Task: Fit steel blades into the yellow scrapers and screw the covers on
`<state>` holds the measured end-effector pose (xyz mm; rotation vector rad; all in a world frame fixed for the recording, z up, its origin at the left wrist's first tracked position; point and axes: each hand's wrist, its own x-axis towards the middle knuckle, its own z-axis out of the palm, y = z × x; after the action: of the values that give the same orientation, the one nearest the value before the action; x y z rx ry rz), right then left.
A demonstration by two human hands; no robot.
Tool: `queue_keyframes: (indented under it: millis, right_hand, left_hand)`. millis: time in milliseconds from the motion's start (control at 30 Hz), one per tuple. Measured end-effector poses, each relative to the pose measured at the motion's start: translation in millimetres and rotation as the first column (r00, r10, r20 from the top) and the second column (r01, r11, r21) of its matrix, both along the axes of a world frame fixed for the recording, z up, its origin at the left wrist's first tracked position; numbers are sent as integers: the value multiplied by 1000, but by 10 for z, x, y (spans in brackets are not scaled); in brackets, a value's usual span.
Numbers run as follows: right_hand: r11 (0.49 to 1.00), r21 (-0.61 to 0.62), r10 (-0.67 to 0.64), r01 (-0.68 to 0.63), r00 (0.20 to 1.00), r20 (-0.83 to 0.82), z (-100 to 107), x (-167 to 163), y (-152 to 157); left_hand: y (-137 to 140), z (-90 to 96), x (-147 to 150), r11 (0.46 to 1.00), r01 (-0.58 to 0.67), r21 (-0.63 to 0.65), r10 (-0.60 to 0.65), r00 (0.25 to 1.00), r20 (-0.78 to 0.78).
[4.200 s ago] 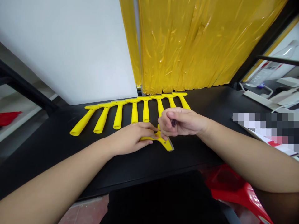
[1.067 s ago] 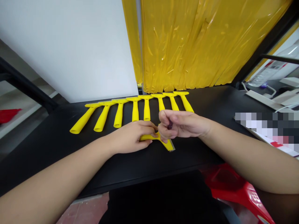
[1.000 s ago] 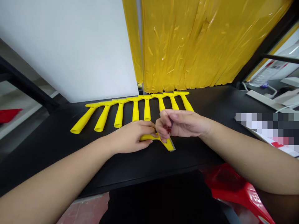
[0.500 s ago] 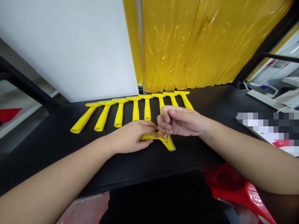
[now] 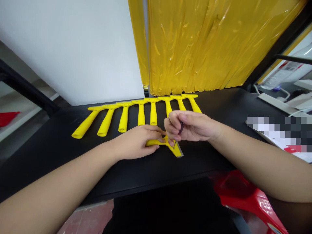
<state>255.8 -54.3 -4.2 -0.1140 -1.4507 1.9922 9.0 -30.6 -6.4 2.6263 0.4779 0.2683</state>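
Observation:
A yellow scraper (image 5: 173, 150) with a thin blade along its edge lies on the black table. My left hand (image 5: 143, 141) is closed around its handle and presses it down. Above the scraper's head, my right hand (image 5: 182, 126) grips a small screwdriver (image 5: 181, 127) with a dark handle. The thin shaft points down at a screw on the scraper; my fingers hide much of the tool. Behind my hands, several more yellow scrapers (image 5: 123, 118) lie in a row, heads toward the back and handles toward me.
The black table (image 5: 136, 175) meets a white panel (image 5: 80, 52) and yellow plastic sheeting (image 5: 195, 48) at the back. A partly blurred flat item (image 5: 278, 135) lies on the right. Below the front edge is a red plastic object (image 5: 243, 191).
My right fingers have shifted slightly on the screwdriver, and its handle tilts more. The left hand and the scraper stay in place. The view has shifted a little.

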Motion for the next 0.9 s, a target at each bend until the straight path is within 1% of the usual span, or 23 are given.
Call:
queue_keyframes:
  millis: [100, 200, 300, 400, 467, 533, 633, 700, 800, 900]
  right_hand:
    - [998, 50, 29, -29, 1000, 7, -9, -5, 9]
    - [998, 10, 65, -65, 997, 35, 10, -11, -23]
    - [999, -50, -1, 4, 998, 67, 51, -9, -61]
    - [995, -74, -57, 63, 995, 82, 67, 2, -58]
    - [997, -50, -56, 59, 996, 69, 47, 13, -31]
    - [999, 9, -41, 41, 998, 55, 11, 25, 3]
    - [995, 95, 9, -16, 997, 73, -42, 38, 32]
    - [992, 111, 56, -64, 996, 75, -57, 37, 27]
    - [993, 66, 89, -93, 994, 65, -43, 28, -2]
    - [998, 20, 63, -65, 994, 84, -8, 20, -30]
  left_hand:
    - [1, 3, 0, 1000, -11, -8, 11, 1000, -12]
    - [-2, 10, 1, 1000, -14, -5, 14, 1000, -16]
    - [-5, 15, 1, 1000, -11, 8, 12, 1000, -23]
    - [-2, 7, -2, 1000, -5, 16, 5, 1000, -6]
    - [2, -2, -5, 1000, -1, 9, 1, 1000, 21]
    - [4, -5, -6, 1000, 4, -6, -3, 999, 37]
    - [1, 5, -2, 1000, 18, -23, -17, 999, 34]
    - [-3, 15, 2, 1000, 19, -18, -18, 999, 27]
    - [-8, 19, 3, 1000, 2, 11, -3, 1000, 12]
    - [-7, 9, 0, 1000, 2, 25, -2, 1000, 14]
